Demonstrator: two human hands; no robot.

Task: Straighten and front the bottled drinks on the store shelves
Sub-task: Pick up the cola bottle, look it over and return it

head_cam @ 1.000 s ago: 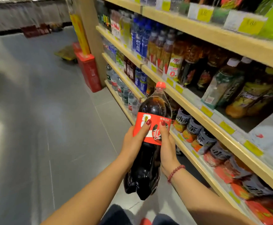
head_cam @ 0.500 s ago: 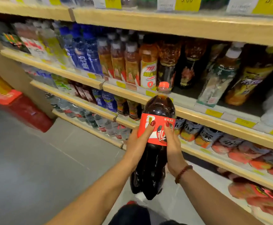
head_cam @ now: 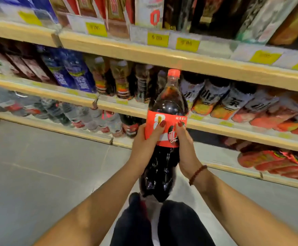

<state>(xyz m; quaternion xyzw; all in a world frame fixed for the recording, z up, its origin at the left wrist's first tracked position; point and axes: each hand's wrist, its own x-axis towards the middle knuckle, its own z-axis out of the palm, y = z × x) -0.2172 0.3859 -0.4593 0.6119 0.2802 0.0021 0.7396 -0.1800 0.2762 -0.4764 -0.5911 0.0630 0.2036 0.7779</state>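
Observation:
A large dark cola bottle (head_cam: 164,162) with a red label and red cap is upright in the air in front of the wooden shelves (head_cam: 162,57). My left hand (head_cam: 145,141) grips its left side at the label. My right hand (head_cam: 185,148) grips the right side, thumb on the label. The bottle's cap reaches the level of the middle shelf, where tea bottles (head_cam: 120,79) and blue-labelled bottles (head_cam: 73,75) stand. The bottle's base hangs above my knees.
The bottom shelf holds clear water bottles (head_cam: 84,114) at left and orange-red packs (head_cam: 277,162) at right. Black-capped bottles (head_cam: 215,98) fill the shelf behind the cola. Yellow price tags (head_cam: 158,39) line the shelf edges. Grey tiled floor (head_cam: 38,174) spreads left.
The view has swung to face the shelves squarely and dropped lower. Both hands keep the same grip on the cola bottle, which is now closer to the lower shelves.

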